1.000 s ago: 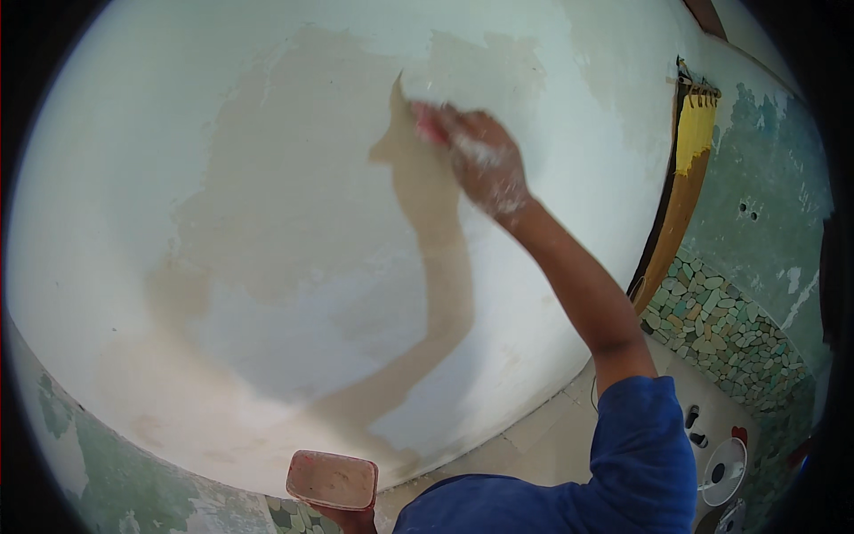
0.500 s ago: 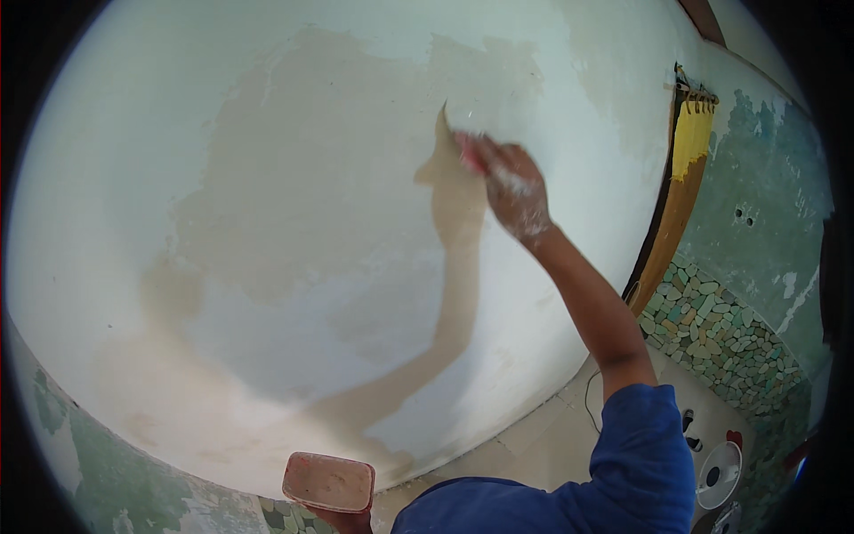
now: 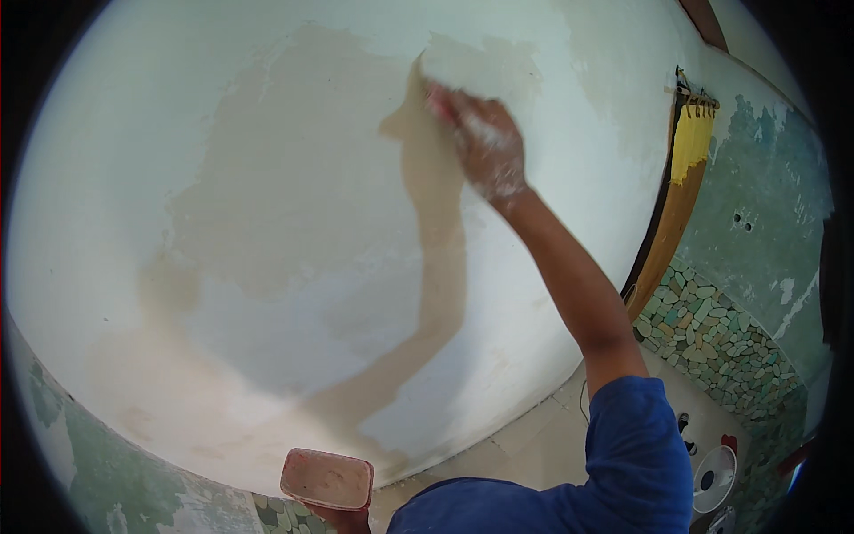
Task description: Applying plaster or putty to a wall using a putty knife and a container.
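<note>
Right hand (image 3: 487,147): I see it clamped on the pink tool (image 3: 438,101), held up to the wall (image 3: 569,187) ahead; I judge the tool light, stiff and best gripped at its pink part. Left hand (image 3: 345,518), well apart and lower, supports the tub (image 3: 369,485), whose brownish paste (image 3: 325,481) looks soft; its finger grip I cannot tell.

soft light, pale glow low on the wall (image 3: 302,196). shadow (image 3: 442,258) falls left of the slightly blurred right hand (image 3: 487,147); fisheye bends edges, corners black.
</note>
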Motion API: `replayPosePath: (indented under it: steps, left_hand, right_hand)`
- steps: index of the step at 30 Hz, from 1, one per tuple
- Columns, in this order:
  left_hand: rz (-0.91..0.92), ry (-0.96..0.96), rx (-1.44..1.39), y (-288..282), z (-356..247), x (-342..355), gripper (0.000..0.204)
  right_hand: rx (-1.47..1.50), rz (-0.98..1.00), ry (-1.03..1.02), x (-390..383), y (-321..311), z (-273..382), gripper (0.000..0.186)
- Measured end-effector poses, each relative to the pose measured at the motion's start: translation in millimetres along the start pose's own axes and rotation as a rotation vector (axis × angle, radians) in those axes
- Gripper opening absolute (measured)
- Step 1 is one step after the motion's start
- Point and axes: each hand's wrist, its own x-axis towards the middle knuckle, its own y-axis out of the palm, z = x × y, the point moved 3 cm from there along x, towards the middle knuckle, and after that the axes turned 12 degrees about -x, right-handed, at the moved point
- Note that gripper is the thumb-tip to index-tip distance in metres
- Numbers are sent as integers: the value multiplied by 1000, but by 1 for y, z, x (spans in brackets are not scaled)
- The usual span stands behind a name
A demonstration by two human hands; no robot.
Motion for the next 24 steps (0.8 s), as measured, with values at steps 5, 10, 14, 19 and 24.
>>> replayPosePath:
  steps: [5, 10, 14, 19, 24]
  left_hand:
    - [-61, 1, 12, -17, -1, -2, 76]
    - [-120, 12, 29, -33, -7, -2, 79]
    - [-74, 38, 38, -36, -1, -3, 80]
    - [63, 43, 21, -30, 0, 5, 75]
    - [241, 29, 21, -43, -7, 18, 71]
  right_hand:
    - [178, 234, -225, -46, -31, 71, 45]
    - [149, 109, -80, -28, -36, 17, 34]
    - [49, 6, 319, -19, -26, -49, 34]
    - [112, 150, 29, -70, -7, 3, 43]
    - [267, 325, -139, -35, -48, 48, 43]
